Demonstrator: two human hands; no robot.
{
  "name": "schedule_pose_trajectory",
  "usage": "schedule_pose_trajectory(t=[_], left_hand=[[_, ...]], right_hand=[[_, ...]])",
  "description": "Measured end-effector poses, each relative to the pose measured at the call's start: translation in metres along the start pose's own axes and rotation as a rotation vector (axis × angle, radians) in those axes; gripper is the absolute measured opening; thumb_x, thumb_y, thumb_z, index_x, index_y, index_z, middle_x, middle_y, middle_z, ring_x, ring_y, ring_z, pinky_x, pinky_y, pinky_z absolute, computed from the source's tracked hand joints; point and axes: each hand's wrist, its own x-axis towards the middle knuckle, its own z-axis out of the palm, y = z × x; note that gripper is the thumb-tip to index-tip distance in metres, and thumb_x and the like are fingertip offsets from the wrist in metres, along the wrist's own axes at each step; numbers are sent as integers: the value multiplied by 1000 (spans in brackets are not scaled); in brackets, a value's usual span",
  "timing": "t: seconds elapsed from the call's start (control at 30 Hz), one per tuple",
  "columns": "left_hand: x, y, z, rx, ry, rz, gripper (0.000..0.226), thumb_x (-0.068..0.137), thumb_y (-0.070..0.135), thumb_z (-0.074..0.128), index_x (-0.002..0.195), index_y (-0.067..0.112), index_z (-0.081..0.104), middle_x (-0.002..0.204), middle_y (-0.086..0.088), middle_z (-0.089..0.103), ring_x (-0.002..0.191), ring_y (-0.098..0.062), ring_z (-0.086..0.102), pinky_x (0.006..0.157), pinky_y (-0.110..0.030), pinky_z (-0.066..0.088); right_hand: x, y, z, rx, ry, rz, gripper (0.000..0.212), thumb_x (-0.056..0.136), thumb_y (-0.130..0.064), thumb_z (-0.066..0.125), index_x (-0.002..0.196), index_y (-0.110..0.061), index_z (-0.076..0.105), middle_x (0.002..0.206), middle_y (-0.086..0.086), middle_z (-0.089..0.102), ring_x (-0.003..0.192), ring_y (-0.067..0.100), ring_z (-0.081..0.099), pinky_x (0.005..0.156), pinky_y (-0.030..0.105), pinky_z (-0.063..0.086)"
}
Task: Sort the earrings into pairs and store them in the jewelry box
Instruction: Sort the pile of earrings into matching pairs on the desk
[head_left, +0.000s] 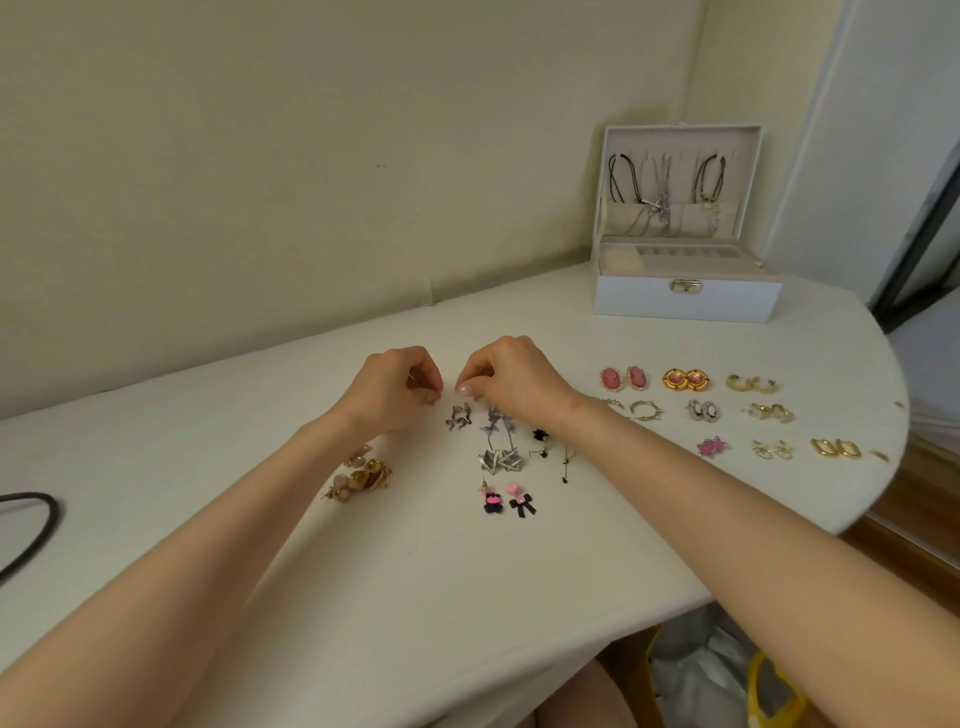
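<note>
Both hands meet over the white bench. The left hand and right hand curl their fingers inward, tips nearly touching, and I cannot tell whether they pinch anything. Just below lie dark and silver earring pairs, with a gold heap by the left wrist. Sorted pairs fill 3 rows at right, where the right forearm hides part of a hoop pair. The jewelry box stands open at back right, with necklaces in its lid. A black cord lies far left.
</note>
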Motion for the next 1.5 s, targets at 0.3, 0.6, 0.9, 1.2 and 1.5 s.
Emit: schedule_pose_trajectory(t=[0.3, 0.6, 0.9, 1.2, 1.5], left_hand=[[-21, -9, -27, 91, -11, 23, 11, 81, 2, 64, 82, 13, 63, 83, -1, 65, 76, -14, 58, 67, -15, 42], [-33, -22, -43, 234, -7, -163, 11, 83, 8, 62, 79, 17, 59, 82, 1, 60, 81, -18, 56, 62, -23, 40], [-45, -21, -55, 251, -224, -309, 18, 77, 27, 73, 82, 19, 58, 81, 4, 55, 76, -14, 50, 57, -23, 36], [-50, -26, -49, 268, -142, -253, 15, 77, 20, 72, 78, 21, 57, 81, 5, 56, 77, -15, 50, 60, -23, 38], [-53, -18, -58, 188, -126, -139, 16, 82, 9, 65, 73, 21, 60, 75, 6, 58, 66, -7, 48, 54, -14, 33]], right_hand=[[-6, -25, 5, -32, -26, -106, 11, 81, -19, 68, 90, -18, 74, 91, -2, 70, 77, 7, 54, 74, 26, 45], [-2, -49, 35, -66, -118, -161, 19, 85, -15, 64, 103, -16, 72, 103, 3, 68, 88, 13, 57, 81, 27, 47], [5, -59, 56, -122, -206, -183, 20, 84, -8, 65, 102, -13, 70, 93, 5, 56, 91, 23, 58, 78, 31, 48], [1, -56, 46, -84, -210, -155, 10, 80, -6, 66, 78, -15, 60, 94, 3, 65, 90, 19, 59, 80, 33, 50], [-9, -58, 28, 145, -155, -114, 7, 76, -2, 69, 80, -7, 69, 69, -6, 60, 71, 9, 58, 69, 22, 49]])
